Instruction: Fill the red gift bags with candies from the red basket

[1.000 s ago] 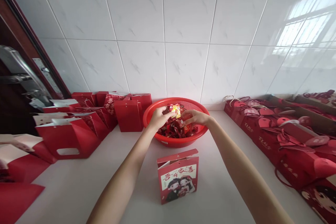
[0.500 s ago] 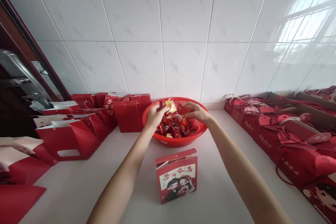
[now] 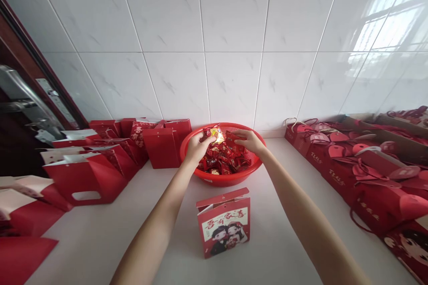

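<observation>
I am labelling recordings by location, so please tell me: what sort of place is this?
Probably a room in a home or small workplace; I cannot tell which. The glossy tiled wall and metal door handle point indoors, and a red basket sits between groups of red boxes.

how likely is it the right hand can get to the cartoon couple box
Probably yes: the right hand is over the red basket and would have to draw back past its near rim, but nothing visible stands between that rim and the cartoon-couple box.
</observation>
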Demonstrator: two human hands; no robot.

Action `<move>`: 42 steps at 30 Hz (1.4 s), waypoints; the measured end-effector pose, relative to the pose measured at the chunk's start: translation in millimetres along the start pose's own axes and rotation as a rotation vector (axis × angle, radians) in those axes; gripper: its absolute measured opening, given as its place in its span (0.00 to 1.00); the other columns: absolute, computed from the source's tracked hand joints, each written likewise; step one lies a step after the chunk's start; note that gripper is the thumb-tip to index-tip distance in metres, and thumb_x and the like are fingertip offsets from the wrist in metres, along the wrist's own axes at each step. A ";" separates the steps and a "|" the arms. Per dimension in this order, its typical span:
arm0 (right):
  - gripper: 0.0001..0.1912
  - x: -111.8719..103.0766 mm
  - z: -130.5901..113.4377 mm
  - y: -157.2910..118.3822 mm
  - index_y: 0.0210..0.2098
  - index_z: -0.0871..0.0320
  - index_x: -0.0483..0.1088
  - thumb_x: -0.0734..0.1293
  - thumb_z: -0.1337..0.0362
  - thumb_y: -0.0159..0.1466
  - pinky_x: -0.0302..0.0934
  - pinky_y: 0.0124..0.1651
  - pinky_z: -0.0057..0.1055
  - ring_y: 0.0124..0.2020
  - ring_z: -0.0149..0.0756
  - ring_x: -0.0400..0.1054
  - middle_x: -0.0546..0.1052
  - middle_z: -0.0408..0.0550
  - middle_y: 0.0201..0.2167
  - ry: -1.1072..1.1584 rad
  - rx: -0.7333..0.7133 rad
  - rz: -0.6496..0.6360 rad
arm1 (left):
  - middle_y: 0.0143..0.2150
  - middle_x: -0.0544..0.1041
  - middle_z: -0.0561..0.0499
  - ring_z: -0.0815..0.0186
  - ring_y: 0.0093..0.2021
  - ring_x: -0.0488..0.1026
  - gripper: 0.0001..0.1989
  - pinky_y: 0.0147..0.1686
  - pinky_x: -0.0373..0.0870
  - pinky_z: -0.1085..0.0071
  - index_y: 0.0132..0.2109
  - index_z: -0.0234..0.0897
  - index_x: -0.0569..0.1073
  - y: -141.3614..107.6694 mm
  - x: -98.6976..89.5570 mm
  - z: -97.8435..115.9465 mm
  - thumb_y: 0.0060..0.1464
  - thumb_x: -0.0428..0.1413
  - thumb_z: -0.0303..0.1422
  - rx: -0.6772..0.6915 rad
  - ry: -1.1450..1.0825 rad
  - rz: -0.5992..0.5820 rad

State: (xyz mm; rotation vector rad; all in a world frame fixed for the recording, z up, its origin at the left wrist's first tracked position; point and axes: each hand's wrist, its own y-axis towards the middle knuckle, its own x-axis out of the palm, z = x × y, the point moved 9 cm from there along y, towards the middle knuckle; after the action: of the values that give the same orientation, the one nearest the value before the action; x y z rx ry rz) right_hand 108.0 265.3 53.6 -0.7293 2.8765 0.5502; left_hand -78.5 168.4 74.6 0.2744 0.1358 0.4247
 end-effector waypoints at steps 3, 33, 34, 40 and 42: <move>0.16 10.5 -5.2 -0.6 0.44 0.55 0.79 0.71 0.71 0.56 0.68 0.58 0.43 0.54 0.46 0.73 0.80 0.50 0.50 -0.137 -0.023 -0.088 | 0.37 0.84 0.50 0.54 0.42 0.78 0.13 0.42 0.71 0.65 0.34 0.40 0.81 0.4 1.5 -1.5 0.40 0.64 0.41 -0.002 -0.001 -0.017; 0.20 56.0 -6.8 -17.6 0.44 0.53 0.81 0.71 0.70 0.53 0.68 0.56 0.38 0.53 0.44 0.73 0.81 0.46 0.49 -0.177 -0.040 -0.662 | 0.33 0.82 0.51 0.56 0.39 0.77 0.10 0.41 0.71 0.65 0.30 0.40 0.79 -3.7 6.4 3.4 0.42 0.64 0.40 0.018 0.036 -0.066; 0.17 55.4 -8.2 -17.0 0.43 0.54 0.81 0.71 0.70 0.53 0.69 0.55 0.37 0.51 0.43 0.74 0.81 0.46 0.48 -0.145 -0.047 -0.651 | 0.33 0.82 0.51 0.56 0.39 0.77 0.09 0.41 0.71 0.66 0.30 0.40 0.79 -3.7 6.4 3.7 0.42 0.64 0.40 0.019 0.038 -0.065; 0.19 47.5 8.9 -8.8 0.44 0.53 0.77 0.74 0.67 0.52 0.72 0.41 0.34 0.37 0.37 0.75 0.81 0.45 0.36 -0.050 0.052 -0.508 | 0.33 0.82 0.52 0.57 0.38 0.77 0.10 0.38 0.70 0.68 0.30 0.40 0.79 -3.9 6.4 4.5 0.41 0.64 0.41 0.025 0.051 -0.068; 0.18 49.6 12.0 -8.5 0.43 0.52 0.79 0.75 0.68 0.51 0.71 0.42 0.33 0.39 0.38 0.75 0.81 0.45 0.38 -0.148 0.041 -0.521 | 0.31 0.81 0.53 0.58 0.36 0.77 0.10 0.36 0.69 0.68 0.30 0.40 0.78 -4.1 6.6 3.2 0.41 0.65 0.41 0.014 0.059 -0.075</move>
State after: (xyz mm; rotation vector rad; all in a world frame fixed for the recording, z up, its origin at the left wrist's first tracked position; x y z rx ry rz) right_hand 69.0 241.1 29.6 -1.3066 2.4107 0.4462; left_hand -70.4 166.8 75.9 0.2698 0.2061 0.3577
